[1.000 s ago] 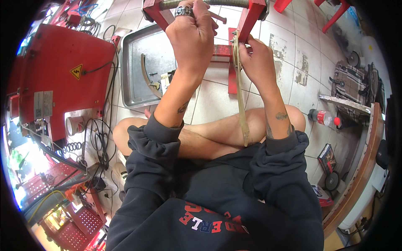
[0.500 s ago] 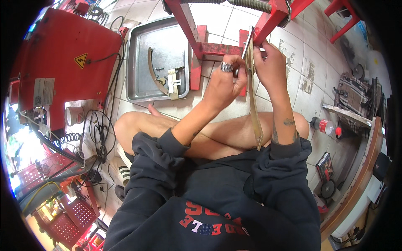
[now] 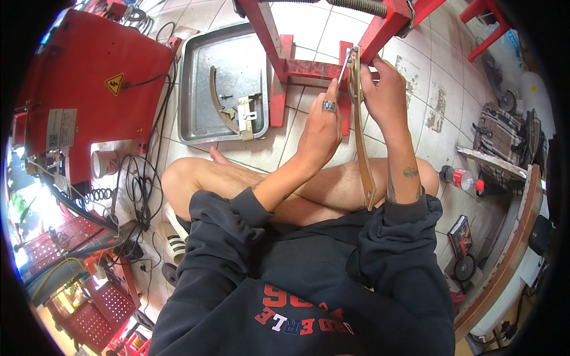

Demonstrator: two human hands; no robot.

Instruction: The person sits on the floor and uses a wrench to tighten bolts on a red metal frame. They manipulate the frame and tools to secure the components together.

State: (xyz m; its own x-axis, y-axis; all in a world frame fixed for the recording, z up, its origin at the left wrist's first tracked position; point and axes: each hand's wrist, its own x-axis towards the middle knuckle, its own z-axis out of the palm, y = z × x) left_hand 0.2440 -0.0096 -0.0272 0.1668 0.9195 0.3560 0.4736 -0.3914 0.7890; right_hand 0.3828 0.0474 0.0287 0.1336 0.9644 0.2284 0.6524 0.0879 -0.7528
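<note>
My left hand (image 3: pixel 320 130), with a ring on one finger, is closed on a slim silver hand tool (image 3: pixel 344 70), perhaps a wrench. One finger stretches along its shaft, and the tip meets the top end of a long, curved, tan metal strip (image 3: pixel 361 142). My right hand (image 3: pixel 385 86) pinches the upper part of that strip beside the leg of a red metal stand (image 3: pixel 313 69). The strip's lower end hangs over my crossed legs. Small fasteners show at its top; the right fingertips are partly hidden behind it.
Left of the stand, a metal tray (image 3: pixel 185 89) holds a curved strip (image 3: pixel 214 95), a bolt and a pale metal bracket (image 3: pixel 244 113). A red machine (image 3: pixel 89 77) with black cables stands at the left. A plastic bottle (image 3: pixel 463 180) lies on the tiles at the right.
My left hand has shifted lower and a little left, one finger now extended along the tool. The tool's upper end has dropped slightly. The strip's lower end has swung a little right.
</note>
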